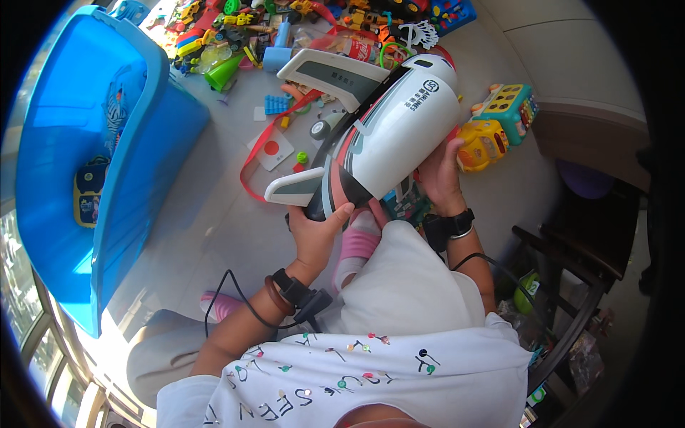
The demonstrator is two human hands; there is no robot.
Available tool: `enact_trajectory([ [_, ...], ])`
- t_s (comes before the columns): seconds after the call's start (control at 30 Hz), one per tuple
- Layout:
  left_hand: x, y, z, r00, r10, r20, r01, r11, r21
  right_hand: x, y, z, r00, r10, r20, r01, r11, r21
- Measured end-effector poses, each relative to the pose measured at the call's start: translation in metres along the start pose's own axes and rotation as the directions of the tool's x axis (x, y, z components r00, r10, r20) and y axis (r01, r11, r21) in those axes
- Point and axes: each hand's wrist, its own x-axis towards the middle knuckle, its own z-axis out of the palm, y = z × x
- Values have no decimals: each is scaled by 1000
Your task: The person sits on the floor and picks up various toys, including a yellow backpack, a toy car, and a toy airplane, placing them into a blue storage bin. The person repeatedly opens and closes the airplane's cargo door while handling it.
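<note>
A large white toy airplane (409, 125) with grey wings and a red and black stripe is held tilted above the floor, its nose towards the upper right. My left hand (318, 230) grips its tail end, the thumb on top. Against the underside of the body on the right lies my right hand (441, 174), its fingers partly hidden by the plane. Just beyond that hand stands a yellow and teal toy bus (484, 144). A flat card with a red circle (271, 148) and a red ribbon (247, 170) lie on the floor left of the plane.
A big blue plastic bin (166, 107) stands at the left, holding a zebra-striped item (115, 109) and a small dark and yellow case (91, 192). Many small toys (235, 35) are heaped at the top. Dark wooden furniture (583, 257) is at the right.
</note>
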Motion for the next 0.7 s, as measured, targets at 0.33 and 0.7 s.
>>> enact_trajectory([
  [0.33, 25, -16, -31, 937, -52, 345, 67, 997, -33, 53, -24, -22, 974, -72, 215, 25, 977, 212],
  [0.7, 97, 56, -2, 877, 114, 467, -342, 831, 439, 46, -19, 22, 950, -118, 290, 122, 993, 5],
])
